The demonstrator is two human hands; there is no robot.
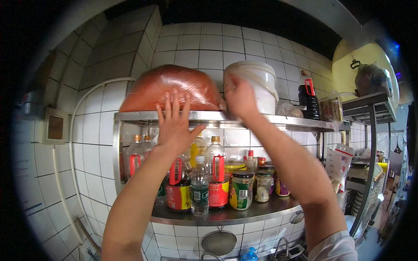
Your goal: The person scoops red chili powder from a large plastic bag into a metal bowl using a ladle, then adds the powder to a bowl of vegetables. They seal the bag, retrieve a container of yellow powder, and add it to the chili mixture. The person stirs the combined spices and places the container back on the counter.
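A large clear plastic bag filled with a red-orange substance (156, 78) lies on the upper stainless steel shelf (209, 115). My left hand (174, 127) is spread with its fingertips against the front of the bag, and nothing is in it. Curled and blurred by motion, my right hand (241, 98) is raised beside the bag's right end. It covers part of a white plastic bucket (266, 84). Whether its fingers hold anything cannot be made out.
The lower shelf (222, 217) bears several bottles with red handles (218, 169), a clear water bottle (200, 192) and glass jars (242, 192). To the bucket's right stands a dark sauce bottle (308, 98). A round strainer (218, 243) hangs underneath.
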